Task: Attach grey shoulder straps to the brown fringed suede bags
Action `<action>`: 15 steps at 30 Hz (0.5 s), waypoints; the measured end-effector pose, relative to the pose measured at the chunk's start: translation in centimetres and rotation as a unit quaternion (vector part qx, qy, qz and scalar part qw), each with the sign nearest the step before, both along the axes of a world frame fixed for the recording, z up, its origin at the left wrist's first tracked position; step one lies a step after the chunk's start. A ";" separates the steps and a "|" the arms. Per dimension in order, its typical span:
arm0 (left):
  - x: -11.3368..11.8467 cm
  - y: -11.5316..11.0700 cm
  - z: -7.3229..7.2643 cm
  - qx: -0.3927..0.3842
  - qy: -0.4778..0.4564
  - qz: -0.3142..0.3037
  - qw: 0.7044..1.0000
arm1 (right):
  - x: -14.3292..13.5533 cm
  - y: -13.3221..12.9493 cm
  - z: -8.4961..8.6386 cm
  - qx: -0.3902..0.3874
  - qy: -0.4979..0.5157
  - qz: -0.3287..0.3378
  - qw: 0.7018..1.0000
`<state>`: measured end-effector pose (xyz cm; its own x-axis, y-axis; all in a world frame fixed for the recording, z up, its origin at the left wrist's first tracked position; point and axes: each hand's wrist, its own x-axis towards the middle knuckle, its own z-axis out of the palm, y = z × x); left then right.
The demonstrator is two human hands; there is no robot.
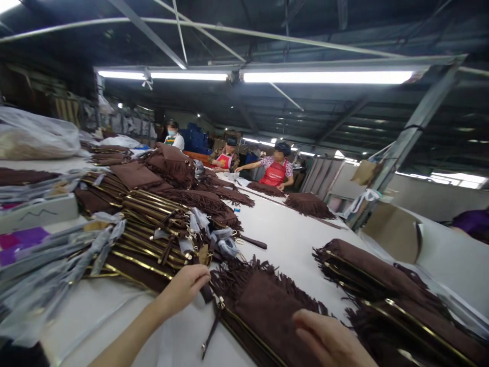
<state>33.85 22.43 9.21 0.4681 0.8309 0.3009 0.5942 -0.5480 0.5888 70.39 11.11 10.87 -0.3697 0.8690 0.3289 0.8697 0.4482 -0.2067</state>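
Observation:
A dark brown fringed bag (267, 306) with a gold zipper lies flat on the white table (263, 224) in front of me. My left hand (185, 288) is at the bag's left end, its fingers closed on a dark strap or tab there. A zipper pull hangs just below and to the right of it. Over the bag's right part is my right hand (324, 334), blurred, with its fingers bent; whether it presses on the fabric is unclear. A big pile of brown bags (153, 219) with gold zippers rises behind my left hand.
More fringed bags (401, 306) are stacked at the right. Plastic-wrapped straps (69, 265) and a white box (38, 214) lie at the left. Farther back, two people in red aprons (275, 173) are at the table, and another person stands behind. A metal post (412, 137) slants at the right.

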 end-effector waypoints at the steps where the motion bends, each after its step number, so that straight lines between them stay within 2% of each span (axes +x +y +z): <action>1: -0.4 -0.1 -0.3 0.003 -0.009 -0.005 1.000 | -2.3 1.6 0.5 -0.032 -0.013 0.002 0.999; 3: -1.7 -0.8 -1.0 0.020 -0.020 -0.015 0.999 | -6.0 5.3 0.8 -0.060 -0.037 0.001 0.998; 5: -3.5 -2.3 -1.8 0.045 -0.026 -0.018 0.999 | -8.5 9.3 0.4 -0.060 -0.062 -0.016 0.996; 10: -8.5 -6.7 -3.5 0.091 -0.021 0.024 0.995 | -12.8 18.6 -1.9 -0.065 -0.106 -0.063 0.990; 13: -10.1 -8.1 -4.7 0.114 -0.031 0.038 0.992 | -14.8 21.6 -3.0 -0.094 -0.134 -0.075 0.984; 15: -10.5 -8.5 -5.4 0.131 -0.044 0.052 0.989 | -15.5 21.9 -2.8 -0.104 -0.150 -0.071 0.981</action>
